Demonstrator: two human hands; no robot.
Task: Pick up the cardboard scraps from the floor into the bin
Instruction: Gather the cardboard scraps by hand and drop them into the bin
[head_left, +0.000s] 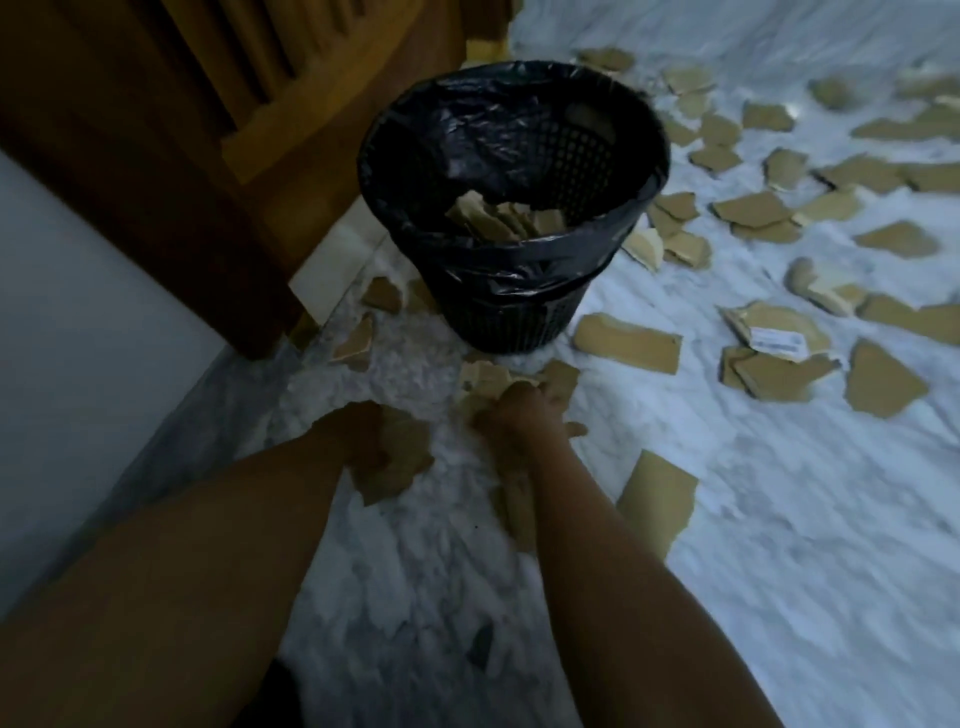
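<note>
Two bare forearms reach down from the near edge to the pale marbled floor (779, 519). The left hand (358, 434) holds a large scrap (402, 467) of brown cardboard, fingers curled round its left edge. The frame is dark and blurred there, so I cannot tell how each finger lies. Just to the right, the right hand (519, 413) sits knuckles-up on a small heap of scraps (485, 382), fingers bent down over it and gripping, with one digit sticking out to the right. A long torn piece (660, 499) lies flat on the floor just beside the right forearm.

Just beyond both hands stands the bin (509, 312), a black mesh basket, upright, with a black plastic liner (467, 124) folded over its rim. Several binned scraps (504, 218) lie at the bottom of it. Two small pieces (382, 293) lie near the left of its base.

To the right of the bin, many loose scraps (753, 210) are scattered over the floor, out to the right and far edges. Some overlap and most lie apart. One labelled piece (774, 332) carries a white printed sticker.

On the left, a grey wall (78, 364) runs from near to far, and a brown wooden door (249, 119) fills the far left corner behind the bin.
</note>
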